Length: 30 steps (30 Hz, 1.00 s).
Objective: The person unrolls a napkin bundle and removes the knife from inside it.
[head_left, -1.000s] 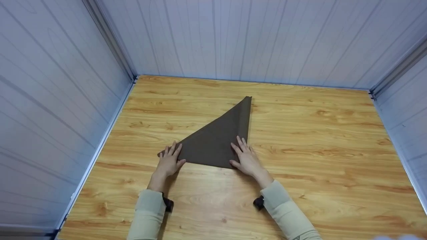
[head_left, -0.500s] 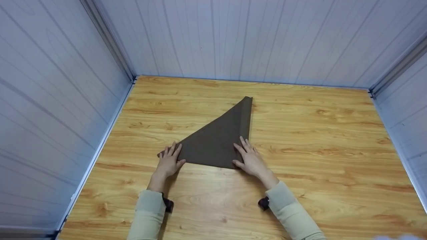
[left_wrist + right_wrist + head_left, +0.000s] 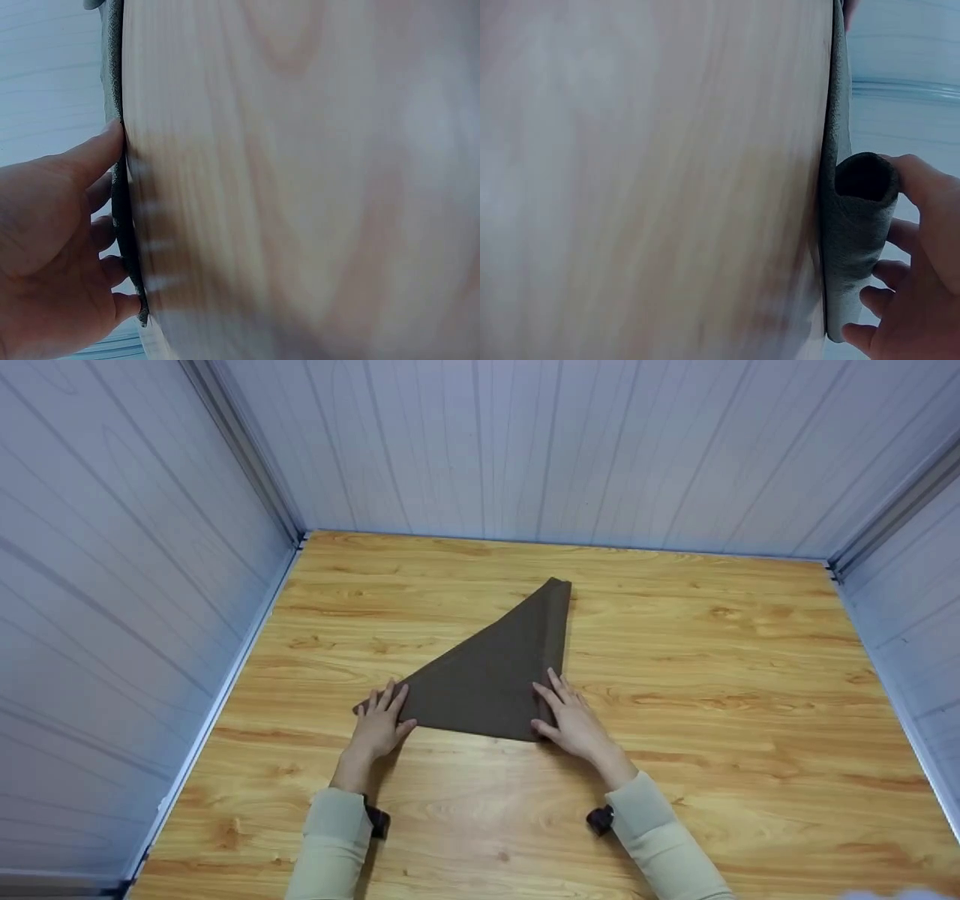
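A hollow roll (image 3: 855, 240) was revealed only by the right wrist view along the right side of the brown cloth (image 3: 480, 667). The cloth was laid left of centre on the desk (image 3: 750, 697), with wider room toward the right edge. Its left corner was touched by the left hand (image 3: 377, 727), fingers spread; the roll, by the right hand (image 3: 581, 727), fingers parted.

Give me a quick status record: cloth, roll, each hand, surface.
Cloth: dark brown, roughly triangular
Roll: along the cloth's right side, near end showing a hollow opening
Left hand: rests on the cloth's left corner, fingers spread
Right hand: touches the roll near its near end
Surface: wood-grain table
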Each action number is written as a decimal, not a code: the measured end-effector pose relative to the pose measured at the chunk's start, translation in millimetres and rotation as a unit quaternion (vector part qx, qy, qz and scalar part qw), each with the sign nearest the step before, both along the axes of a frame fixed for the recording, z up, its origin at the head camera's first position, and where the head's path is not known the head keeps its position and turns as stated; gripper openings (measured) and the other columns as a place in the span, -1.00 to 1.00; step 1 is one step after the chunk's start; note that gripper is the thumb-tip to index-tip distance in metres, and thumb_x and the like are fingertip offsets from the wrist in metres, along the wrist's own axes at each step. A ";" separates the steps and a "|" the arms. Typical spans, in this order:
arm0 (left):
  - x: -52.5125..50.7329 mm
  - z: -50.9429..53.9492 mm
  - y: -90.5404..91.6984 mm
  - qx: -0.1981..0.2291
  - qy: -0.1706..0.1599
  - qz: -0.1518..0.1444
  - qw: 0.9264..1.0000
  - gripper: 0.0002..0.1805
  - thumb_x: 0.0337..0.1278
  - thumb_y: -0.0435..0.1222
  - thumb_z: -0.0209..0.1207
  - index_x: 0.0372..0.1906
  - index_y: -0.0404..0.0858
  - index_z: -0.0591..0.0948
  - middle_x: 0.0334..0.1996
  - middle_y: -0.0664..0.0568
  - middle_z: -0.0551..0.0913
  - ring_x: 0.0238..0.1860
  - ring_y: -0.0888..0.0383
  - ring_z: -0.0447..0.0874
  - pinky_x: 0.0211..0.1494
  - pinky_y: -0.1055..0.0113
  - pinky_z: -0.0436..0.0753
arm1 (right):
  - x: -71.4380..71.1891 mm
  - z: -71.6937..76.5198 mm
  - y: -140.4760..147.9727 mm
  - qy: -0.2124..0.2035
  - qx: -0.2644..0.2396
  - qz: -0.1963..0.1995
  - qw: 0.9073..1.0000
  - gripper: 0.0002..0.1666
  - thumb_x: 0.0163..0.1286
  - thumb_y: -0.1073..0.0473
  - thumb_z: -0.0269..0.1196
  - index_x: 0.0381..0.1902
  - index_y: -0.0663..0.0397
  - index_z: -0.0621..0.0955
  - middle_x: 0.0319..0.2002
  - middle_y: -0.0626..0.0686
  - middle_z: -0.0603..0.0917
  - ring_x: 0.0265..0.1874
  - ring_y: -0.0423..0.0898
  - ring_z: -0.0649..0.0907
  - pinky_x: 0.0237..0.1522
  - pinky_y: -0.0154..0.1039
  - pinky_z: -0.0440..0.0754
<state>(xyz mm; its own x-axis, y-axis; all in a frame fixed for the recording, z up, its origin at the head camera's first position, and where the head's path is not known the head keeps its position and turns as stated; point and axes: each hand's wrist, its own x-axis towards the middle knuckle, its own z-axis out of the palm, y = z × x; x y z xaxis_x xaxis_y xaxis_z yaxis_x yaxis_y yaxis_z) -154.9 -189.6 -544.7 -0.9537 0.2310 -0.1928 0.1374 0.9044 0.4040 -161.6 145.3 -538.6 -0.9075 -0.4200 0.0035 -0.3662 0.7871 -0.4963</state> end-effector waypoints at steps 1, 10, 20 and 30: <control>-0.2 0.0 -0.1 0.001 0.001 0.000 1.000 -0.31 0.21 -0.08 -0.02 0.35 -0.28 0.06 0.33 -0.29 -0.10 0.28 -0.35 -0.24 0.16 -0.28 -0.11 | 0.1 0.2 1.1 0.000 -0.003 0.001 1.000 -0.29 0.24 -0.03 0.15 0.30 0.06 0.24 0.36 0.17 -0.06 0.30 0.16 -0.02 0.20 0.13 0.02; -0.4 0.7 -0.3 0.003 -0.001 0.004 1.000 -0.30 0.21 -0.08 -0.02 0.35 -0.28 0.06 0.34 -0.28 -0.11 0.28 -0.35 -0.23 0.16 -0.28 -0.10 | 1.6 2.5 12.3 -0.008 -0.016 0.004 1.000 -0.27 0.25 -0.03 0.15 0.31 0.07 0.21 0.36 0.18 -0.06 0.30 0.13 0.01 0.20 0.09 0.06; -0.7 1.0 0.6 0.003 -0.002 0.006 1.000 -0.30 0.21 -0.08 -0.01 0.36 -0.26 0.06 0.34 -0.27 -0.11 0.28 -0.34 -0.25 0.16 -0.28 -0.09 | 3.9 6.0 20.0 -0.025 -0.035 -0.001 0.999 -0.26 0.25 -0.01 0.15 0.32 0.07 0.19 0.36 0.18 -0.04 0.30 0.12 0.03 0.18 0.09 0.12; -0.5 1.1 1.5 0.001 -0.004 0.010 1.000 -0.31 0.21 -0.10 0.00 0.35 -0.26 0.07 0.34 -0.26 -0.12 0.28 -0.33 -0.24 0.15 -0.28 -0.09 | 6.4 7.4 27.8 -0.032 -0.052 0.002 0.998 -0.26 0.25 0.01 0.15 0.32 0.10 0.18 0.35 0.22 -0.03 0.28 0.16 0.07 0.17 0.09 0.14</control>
